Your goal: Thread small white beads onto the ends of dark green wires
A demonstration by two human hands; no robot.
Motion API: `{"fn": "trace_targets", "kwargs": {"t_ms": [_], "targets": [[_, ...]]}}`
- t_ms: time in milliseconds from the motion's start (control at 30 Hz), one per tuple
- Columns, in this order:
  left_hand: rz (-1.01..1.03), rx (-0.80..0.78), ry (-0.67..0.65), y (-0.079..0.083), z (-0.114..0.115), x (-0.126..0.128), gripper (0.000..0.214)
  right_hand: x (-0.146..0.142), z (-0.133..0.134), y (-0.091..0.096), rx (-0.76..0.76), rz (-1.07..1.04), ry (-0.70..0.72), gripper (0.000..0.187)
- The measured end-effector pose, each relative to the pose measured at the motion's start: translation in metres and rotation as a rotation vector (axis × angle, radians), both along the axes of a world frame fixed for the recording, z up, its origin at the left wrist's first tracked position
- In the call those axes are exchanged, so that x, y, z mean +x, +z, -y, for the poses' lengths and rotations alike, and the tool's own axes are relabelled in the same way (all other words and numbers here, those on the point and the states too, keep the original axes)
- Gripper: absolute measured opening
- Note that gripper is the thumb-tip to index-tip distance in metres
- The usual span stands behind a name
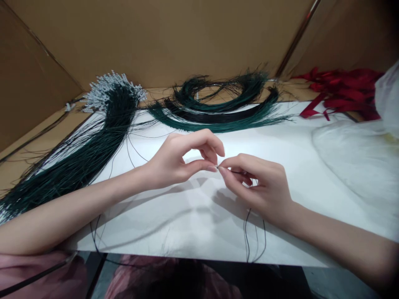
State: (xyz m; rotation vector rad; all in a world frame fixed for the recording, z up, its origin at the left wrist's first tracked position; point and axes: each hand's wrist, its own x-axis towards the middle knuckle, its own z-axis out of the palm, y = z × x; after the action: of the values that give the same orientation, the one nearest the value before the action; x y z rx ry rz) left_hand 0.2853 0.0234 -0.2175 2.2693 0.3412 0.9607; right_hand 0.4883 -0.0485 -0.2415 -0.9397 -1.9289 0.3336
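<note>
Over the middle of the white work surface, my right hand (262,182) pinches a thin dark cord (238,172) between thumb and forefinger. Lengths of dark cord also hang below this hand, down to the front edge. My left hand (179,160) meets it fingertip to fingertip, the thumb and a bent finger closed on a tiny piece at the cord's end. Its forefinger arches above, apart from the thumb. What that tiny piece is, I cannot make out.
A thick bundle of dark green cords (115,120) with white beaded-looking ends lies left. Curved bundles of green and black cord (218,118) lie at the back. Red ribbons (349,93) and clear plastic bags (358,153) are on the right. Cardboard walls (187,41) enclose the white surface (187,232).
</note>
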Motion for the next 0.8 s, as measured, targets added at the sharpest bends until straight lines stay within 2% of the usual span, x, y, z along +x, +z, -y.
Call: {"fn": "trace_targets", "kwargs": {"t_ms": [300,500,800], "targets": [[-0.025,0.027,-0.004,0.0020,0.0017,-0.0011,0.019,-0.0005,0.0006,0.0000,-0.095,-0.023,0.006,0.017],[-0.074,0.019,-0.010,0.0044,0.0028,0.0004,0.019,0.0008,0.0008,-0.0018,-0.104,-0.025,0.051,0.021],[-0.103,0.012,0.002,0.0082,0.0030,-0.0010,0.023,0.0012,-0.0009,-0.0031,-0.128,0.000,0.008,0.015]]}}
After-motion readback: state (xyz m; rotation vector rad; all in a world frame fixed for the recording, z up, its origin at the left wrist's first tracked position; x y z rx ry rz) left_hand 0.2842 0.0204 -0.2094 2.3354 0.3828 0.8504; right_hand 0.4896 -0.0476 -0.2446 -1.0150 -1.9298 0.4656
